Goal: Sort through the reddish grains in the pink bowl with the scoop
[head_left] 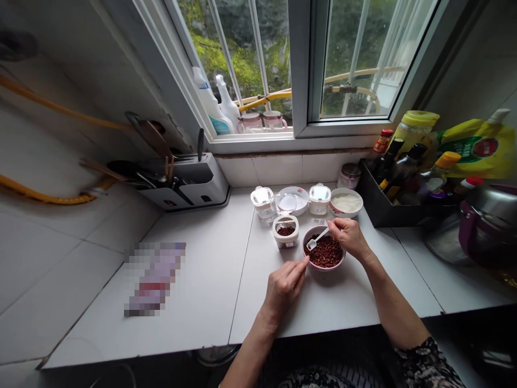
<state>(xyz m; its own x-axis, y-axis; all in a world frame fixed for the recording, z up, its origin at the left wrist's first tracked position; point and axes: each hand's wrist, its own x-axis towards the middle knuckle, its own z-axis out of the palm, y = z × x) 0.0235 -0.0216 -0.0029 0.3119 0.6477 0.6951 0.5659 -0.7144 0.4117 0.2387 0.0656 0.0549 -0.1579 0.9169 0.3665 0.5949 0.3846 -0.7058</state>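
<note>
A round bowl point(325, 266) full of dark red dried spice stands on the white counter. My right hand point(348, 236) pinches the handle of a small white spoon point(316, 239), its scoop resting over the spice. My left hand point(287, 281) is at the bowl's left front edge, fingers closed against the rim. Just left of the bowl is a clear square jar point(286, 237) with a white rim and some of the same red spice inside. Behind stand two lidded jars point(262, 200) point(320, 198), a bowl point(294, 199) and a bowl of white grains point(346, 202).
A knife and utensil holder point(202, 189) stands at the back left. On the right are a dark box point(383, 210) of bottles and a metal kettle point(448, 240). A blurred-out item point(157, 277) lies on the left counter. The window point(301, 129) is behind.
</note>
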